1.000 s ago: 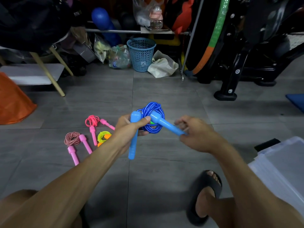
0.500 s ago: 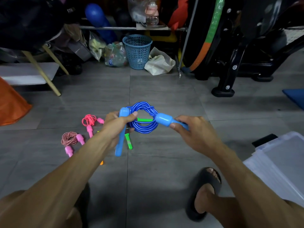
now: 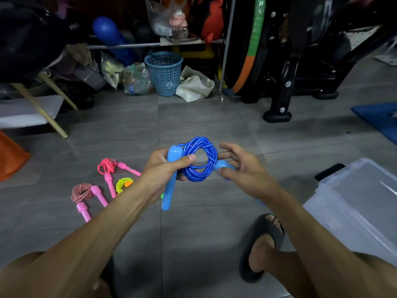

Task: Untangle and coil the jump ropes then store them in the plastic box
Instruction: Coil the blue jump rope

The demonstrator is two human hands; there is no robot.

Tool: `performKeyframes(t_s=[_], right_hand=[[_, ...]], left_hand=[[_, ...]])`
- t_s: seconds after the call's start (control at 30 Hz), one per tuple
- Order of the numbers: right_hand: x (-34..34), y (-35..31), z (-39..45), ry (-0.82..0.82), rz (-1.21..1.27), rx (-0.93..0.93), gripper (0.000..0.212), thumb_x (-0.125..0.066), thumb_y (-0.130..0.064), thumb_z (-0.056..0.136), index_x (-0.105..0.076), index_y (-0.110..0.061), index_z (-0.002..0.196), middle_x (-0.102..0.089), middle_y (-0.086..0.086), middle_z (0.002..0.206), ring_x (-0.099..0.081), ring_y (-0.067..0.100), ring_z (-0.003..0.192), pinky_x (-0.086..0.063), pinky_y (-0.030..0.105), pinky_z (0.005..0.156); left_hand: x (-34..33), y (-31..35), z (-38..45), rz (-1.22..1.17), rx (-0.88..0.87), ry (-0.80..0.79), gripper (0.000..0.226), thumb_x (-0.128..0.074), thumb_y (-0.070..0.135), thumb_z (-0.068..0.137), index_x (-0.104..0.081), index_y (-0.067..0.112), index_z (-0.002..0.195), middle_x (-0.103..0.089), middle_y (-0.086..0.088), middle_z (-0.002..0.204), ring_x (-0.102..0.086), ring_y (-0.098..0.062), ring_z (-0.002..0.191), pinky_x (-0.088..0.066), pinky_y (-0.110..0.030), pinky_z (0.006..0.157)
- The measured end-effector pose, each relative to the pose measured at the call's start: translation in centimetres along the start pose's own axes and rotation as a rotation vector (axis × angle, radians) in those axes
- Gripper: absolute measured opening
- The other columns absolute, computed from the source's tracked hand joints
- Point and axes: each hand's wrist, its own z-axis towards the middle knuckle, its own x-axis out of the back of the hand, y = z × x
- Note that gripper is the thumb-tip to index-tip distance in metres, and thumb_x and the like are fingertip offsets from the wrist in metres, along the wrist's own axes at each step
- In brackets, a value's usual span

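I crouch on a grey tiled floor (image 3: pixel 193 117) in a cluttered storage corner, gym gear and bags stacked along the back.

My left hand (image 3: pixel 165 168) grasps the blue jump rope (image 3: pixel 200 160): fingers wrapped round one blue handle (image 3: pixel 170 181), which hangs down below my fist, thumb pressing across the coil. The rope itself is wound into a tight ring held in the air between both hands. My right hand (image 3: pixel 240 166) is at the coil's right side, its upper fingers spread and relaxed, the lower ones curled about the second handle (image 3: pixel 223 165), of which only the rounded end shows; how firmly they grip it I cannot tell.

The risk, as I judge it, is the coil springing loose. The cord looks stiff and glossy, and only my left thumb pins the loops. If my right hand lets the second handle drop before it is tucked in, its weight could pull the turns open and I would be winding again.

Outward on the floor to my left lie three coiled ropes: a pink one (image 3: pixel 107 166), a red-and-white twisted one with pink handles (image 3: pixel 81 192), and a yellow-green one (image 3: pixel 123 183), partly behind my forearm. With the blue, that makes four ropes. One clear plastic box (image 3: pixel 354 203) sits at my right, just beyond my sandalled foot (image 3: pixel 262 244); no rope shows in it. One blue mesh basket (image 3: pixel 164 72) stands well back.
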Motion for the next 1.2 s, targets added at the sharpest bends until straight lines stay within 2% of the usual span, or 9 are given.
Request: performKeyframes(t_s=[0.13, 0.3, 0.43, 0.5, 0.57, 0.73, 0.93, 1.03, 1.2], right_hand=[[-0.3, -1.7, 0.3, 0.101, 0.148, 0.013, 0.012, -0.059, -0.018, 0.092, -0.064, -0.01, 0.1, -0.06, -0.001, 0.075, -0.053, 0.008, 0.063, -0.044, 0.02, 0.06], [0.7, -1.4, 0.0, 0.162, 0.007, -0.018, 0.03, -0.056, -0.031, 0.093, -0.055, -0.014, 0.068, -0.042, -0.004, 0.058, -0.035, 0.006, 0.052, -0.031, 0.018, 0.049], [0.9, -0.4, -0.6, 0.322, -0.022, -0.044, 0.026, -0.062, -0.033, 0.088, -0.064, -0.009, 0.078, -0.068, 0.013, 0.074, -0.055, 0.015, 0.063, -0.05, 0.037, 0.064], [1.9, 0.0, -1.2, 0.383, 0.005, -0.058, 0.023, -0.063, -0.029, 0.088, -0.065, -0.007, 0.082, -0.071, 0.01, 0.076, -0.06, 0.015, 0.064, -0.052, 0.037, 0.067], [4.0, 0.3, -2.5, 0.426, -0.051, -0.038, 0.018, -0.063, -0.028, 0.089, -0.065, -0.011, 0.081, -0.07, 0.005, 0.073, -0.059, 0.012, 0.062, -0.05, 0.032, 0.065], [12.6, 2.5, -5.4, 0.517, -0.325, -0.076, 0.018, -0.06, -0.028, 0.09, -0.064, -0.014, 0.079, -0.069, 0.007, 0.074, -0.064, 0.024, 0.07, -0.053, 0.039, 0.07], [24.6, 9.5, -10.9, 0.777, -0.488, -0.227, 0.015, -0.058, -0.03, 0.09, -0.065, -0.017, 0.086, -0.068, 0.0, 0.076, -0.065, 0.023, 0.074, -0.052, 0.037, 0.071], [29.0, 14.4, -13.7, 0.973, -0.438, -0.316, 0.014, -0.058, -0.031, 0.09, -0.063, -0.019, 0.085, -0.069, 0.009, 0.078, -0.063, 0.03, 0.076, -0.052, 0.044, 0.073], [34.3, 23.3, -16.4, 1.151, -0.303, -0.424, 0.012, -0.06, -0.033, 0.089, -0.062, -0.021, 0.091, -0.068, 0.002, 0.081, -0.066, 0.024, 0.078, -0.054, 0.049, 0.078]], left_hand=[[-1.2, 0.7, -0.5, -0.001, -0.017, -0.083, 0.003, -0.067, 0.009, 0.083, -0.064, 0.009, 0.084, -0.062, 0.004, 0.06, -0.056, -0.009, 0.053, -0.045, -0.019, 0.047], [-2.1, 0.0, -0.7, 0.133, -0.063, 0.026, 0.021, -0.073, 0.018, 0.081, -0.062, 0.015, 0.099, -0.067, 0.001, 0.08, -0.065, -0.016, 0.074, -0.054, -0.026, 0.058], [-4.0, -2.6, -0.7, 0.486, -0.284, 0.127, 0.03, -0.072, 0.04, 0.077, -0.059, 0.028, 0.101, -0.064, 0.012, 0.084, -0.06, -0.012, 0.077, -0.049, -0.025, 0.073], [-5.8, -3.3, -1.0, 0.565, -0.339, 0.102, 0.028, -0.069, 0.043, 0.079, -0.058, 0.028, 0.099, -0.062, 0.012, 0.08, -0.056, -0.009, 0.073, -0.044, -0.017, 0.069], [-8.4, -3.7, -0.9, 0.594, -0.351, 0.038, 0.02, -0.067, 0.038, 0.084, -0.057, 0.028, 0.097, -0.06, 0.011, 0.078, -0.053, -0.004, 0.069, -0.04, -0.011, 0.064], [-15.5, -5.1, 1.2, 0.644, -0.447, -0.176, 0.034, -0.063, 0.045, 0.083, -0.058, 0.026, 0.112, -0.065, 0.006, 0.101, -0.059, -0.009, 0.091, -0.05, -0.032, 0.083], [-28.1, -9.5, 4.1, 0.756, -0.489, -0.374, 0.04, -0.052, 0.046, 0.088, -0.059, 0.017, 0.116, -0.059, 0.0, 0.113, -0.057, -0.015, 0.107, -0.048, -0.037, 0.089], [-35.1, -12.9, 5.8, 0.837, -0.498, -0.522, 0.036, -0.052, 0.043, 0.091, -0.058, 0.017, 0.116, -0.059, -0.001, 0.114, -0.056, -0.018, 0.109, -0.045, -0.032, 0.09], [-44.6, -18.7, 8.6, 1.008, -0.52, -0.825, 0.052, -0.057, 0.046, 0.088, -0.051, 0.016, 0.13, -0.054, -0.002, 0.127, -0.048, -0.021, 0.119, -0.041, -0.036, 0.097]])
